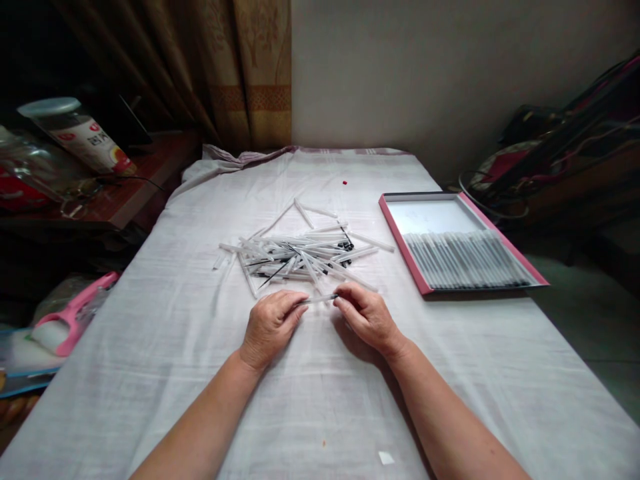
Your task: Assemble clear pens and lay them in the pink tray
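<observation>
My left hand pinches one end of a slim clear pen between thumb and fingers. At its dark end, my right hand is closed on the same pen, which lies roughly level between the two hands. Just beyond them spreads a loose pile of clear pen tubes, with thin black pieces and small black end parts mixed in. Off to the right, a shallow pink-edged box holds a row of clear pens with dark ends, side by side in its nearer part.
A white cloth covers the table. On it lie a tiny red piece and a white scrap. A side table at left carries a lidded canister. Below it is a pink-handled object. A wall stands behind.
</observation>
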Tool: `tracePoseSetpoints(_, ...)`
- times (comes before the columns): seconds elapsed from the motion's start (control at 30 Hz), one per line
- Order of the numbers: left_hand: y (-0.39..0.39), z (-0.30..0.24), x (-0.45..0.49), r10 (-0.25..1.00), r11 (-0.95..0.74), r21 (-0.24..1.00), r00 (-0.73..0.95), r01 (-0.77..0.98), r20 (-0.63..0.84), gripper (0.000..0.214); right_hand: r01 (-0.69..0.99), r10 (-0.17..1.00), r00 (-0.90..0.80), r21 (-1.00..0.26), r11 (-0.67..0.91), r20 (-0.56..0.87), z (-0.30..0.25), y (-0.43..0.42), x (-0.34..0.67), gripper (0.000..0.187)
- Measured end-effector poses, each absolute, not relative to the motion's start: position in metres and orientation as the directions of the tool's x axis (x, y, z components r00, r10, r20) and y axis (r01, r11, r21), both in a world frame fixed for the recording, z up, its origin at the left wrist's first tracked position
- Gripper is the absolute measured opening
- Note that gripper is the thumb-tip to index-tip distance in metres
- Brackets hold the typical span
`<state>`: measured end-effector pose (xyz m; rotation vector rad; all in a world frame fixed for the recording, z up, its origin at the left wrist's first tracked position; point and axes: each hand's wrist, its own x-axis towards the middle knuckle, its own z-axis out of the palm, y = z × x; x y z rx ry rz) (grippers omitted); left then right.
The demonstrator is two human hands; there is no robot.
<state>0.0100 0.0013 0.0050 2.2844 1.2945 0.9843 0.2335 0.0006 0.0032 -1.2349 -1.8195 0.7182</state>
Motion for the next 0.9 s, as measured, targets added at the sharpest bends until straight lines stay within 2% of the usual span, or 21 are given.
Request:
tracePoseSetpoints(0.2,0.005,0.006,0.000,0.849,-0.523,0.509,0.364,0.684,0.383,0.020,0.483,0.950,-0.152,-0.818,0.312,0.273,0.006,0.003,0.241,0.013)
tracePoseSetpoints(0.27,0.005,0.007,0.001,0.846,-0.529,0.512,0.378,0.676,0.376,0.020,0.521,0.925,-0.208,-0.764,0.380,0.318,0.007,0.002,0.238,0.020)
tracePoseSetpoints(0.33,0.004,0.007,0.005,0.837,-0.546,0.513,0.405,0.662,0.369,0.020,0.573,0.873,-0.297,-0.659,0.487,0.386,0.008,0.001,0.233,0.028)
tracePoseSetpoints(0.4,0.005,0.007,0.008,0.828,-0.561,0.516,0.434,0.648,0.356,0.019,0.615,0.823,-0.379,-0.550,0.565,0.422,0.007,0.001,0.228,0.023)
tracePoseSetpoints(0.47,0.007,0.008,0.007,0.829,-0.560,0.528,0.433,0.639,0.354,0.020,0.648,0.817,-0.404,-0.501,0.574,0.412,0.005,0.000,0.226,0.015)
tracePoseSetpoints(0.57,0.015,0.008,-0.004,0.852,-0.516,0.524,0.344,0.678,0.394,0.021,0.682,0.848,-0.367,-0.509,0.525,0.383,0.003,0.002,0.230,0.014)
tracePoseSetpoints(0.67,0.023,0.007,-0.016,0.876,-0.430,0.426,0.252,0.796,0.412,0.019,0.684,0.865,-0.321,-0.538,0.493,0.386,0.003,0.003,0.235,0.013)
tracePoseSetpoints(0.8,0.028,0.005,-0.022,0.907,-0.319,0.241,0.222,0.917,0.358,0.018,0.667,0.862,-0.303,-0.556,0.496,0.406,0.001,0.004,0.236,0.013)
tracePoseSetpoints(0.9,0.029,0.006,-0.021,0.920,-0.276,0.187,0.204,0.943,0.334,0.013,0.644,0.853,-0.296,-0.570,0.510,0.430,-0.001,0.004,0.234,0.018)
